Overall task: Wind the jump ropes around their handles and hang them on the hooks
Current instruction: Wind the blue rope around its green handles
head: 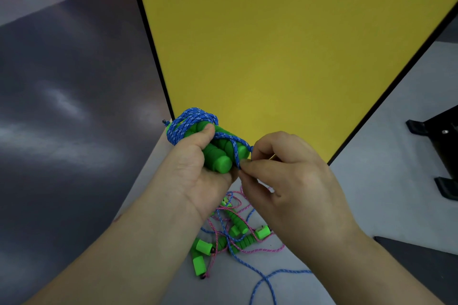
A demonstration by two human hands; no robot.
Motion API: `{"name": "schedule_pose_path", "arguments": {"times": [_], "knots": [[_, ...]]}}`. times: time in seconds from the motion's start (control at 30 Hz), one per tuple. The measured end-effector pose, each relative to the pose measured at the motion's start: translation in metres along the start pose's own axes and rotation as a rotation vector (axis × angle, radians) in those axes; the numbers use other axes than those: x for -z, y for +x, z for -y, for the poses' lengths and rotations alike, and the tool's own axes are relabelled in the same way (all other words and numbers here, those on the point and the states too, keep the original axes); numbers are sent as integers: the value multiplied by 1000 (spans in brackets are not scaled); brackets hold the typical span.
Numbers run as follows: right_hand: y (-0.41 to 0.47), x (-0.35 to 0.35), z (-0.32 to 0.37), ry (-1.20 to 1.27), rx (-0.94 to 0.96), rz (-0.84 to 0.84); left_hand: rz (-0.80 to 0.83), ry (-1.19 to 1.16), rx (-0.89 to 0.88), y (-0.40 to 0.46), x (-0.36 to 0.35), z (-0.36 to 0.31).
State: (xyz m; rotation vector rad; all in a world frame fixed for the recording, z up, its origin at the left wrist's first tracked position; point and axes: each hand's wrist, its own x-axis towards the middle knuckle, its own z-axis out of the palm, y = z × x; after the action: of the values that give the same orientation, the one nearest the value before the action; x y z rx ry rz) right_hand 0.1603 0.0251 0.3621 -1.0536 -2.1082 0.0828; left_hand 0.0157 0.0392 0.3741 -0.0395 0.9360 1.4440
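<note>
My left hand (195,168) grips a pair of green ribbed jump-rope handles (219,156) held side by side, with a blue rope (188,122) wound in several turns around them. My right hand (285,181) pinches a strand of that blue rope just right of the handles' ends. Below my hands, on the grey floor, lies a tangle of more jump ropes (228,233): green handles with pink and blue cords mixed together. A loose blue cord (270,277) trails toward the lower right. No hooks are visible.
A yellow panel (285,44) with a black frame stands upright straight ahead. Dark flooring (62,106) lies to the left. Black bracket feet (441,156) stand at the right edge, on the light grey floor (384,193).
</note>
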Motion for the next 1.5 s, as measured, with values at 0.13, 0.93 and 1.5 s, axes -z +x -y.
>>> {"name": "schedule_pose_path", "arguments": {"times": [0.13,0.93,1.5], "knots": [[-2,0,2,217,-145,24,43,47,-9,0,1,-1],[9,7,-3,1036,-801,8,223,130,18,-7,-1,-5],[0,-1,-6,853,-422,84,256,148,82,-14,-4,-6]]}}
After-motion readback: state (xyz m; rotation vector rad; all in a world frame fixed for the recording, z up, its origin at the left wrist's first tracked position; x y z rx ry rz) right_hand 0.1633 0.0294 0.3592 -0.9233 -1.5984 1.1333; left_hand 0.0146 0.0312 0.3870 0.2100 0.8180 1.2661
